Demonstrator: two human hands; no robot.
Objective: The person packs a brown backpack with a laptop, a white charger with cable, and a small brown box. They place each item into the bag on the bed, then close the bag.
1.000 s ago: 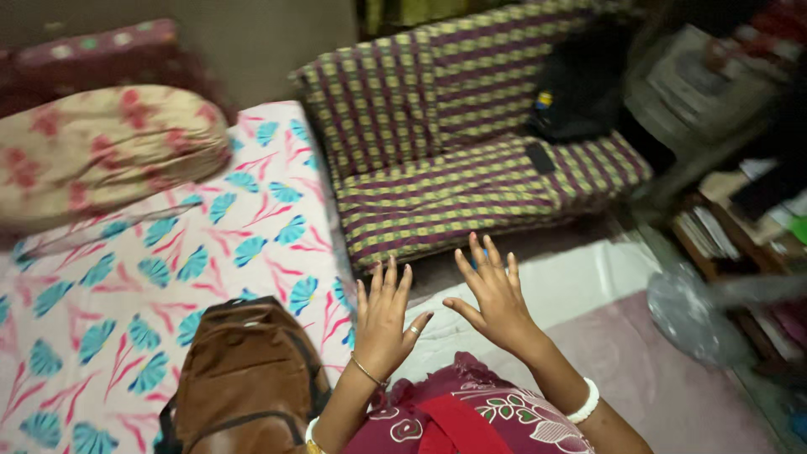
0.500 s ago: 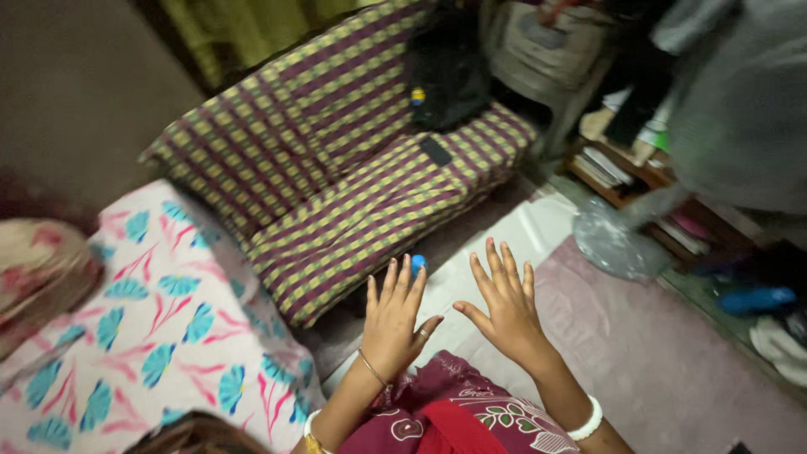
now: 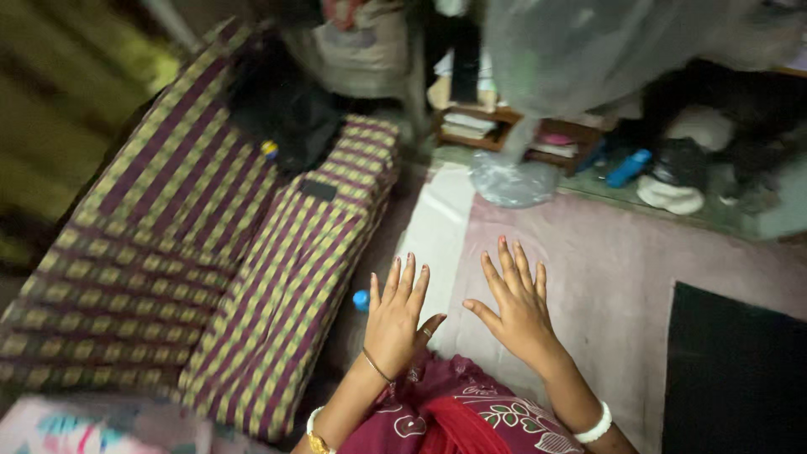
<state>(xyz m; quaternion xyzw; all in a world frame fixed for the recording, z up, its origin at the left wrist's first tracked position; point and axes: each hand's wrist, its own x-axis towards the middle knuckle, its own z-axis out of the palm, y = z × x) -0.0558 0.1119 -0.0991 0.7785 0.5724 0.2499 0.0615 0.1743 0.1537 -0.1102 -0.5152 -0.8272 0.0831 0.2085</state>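
While both palms face down above the floor, the left hand (image 3: 398, 324) and right hand (image 3: 514, 309) spread their fingers wide, each grip open and holding nothing. Nearest the left hand, at about ten o'clock from it, a small blue cap (image 3: 361, 300) shows just beside the edge of the checked purple-and-yellow sofa cushion (image 3: 286, 286). Under the right hand lies a pale pink mat (image 3: 614, 269), with a dark mat (image 3: 735, 370) at four o'clock.
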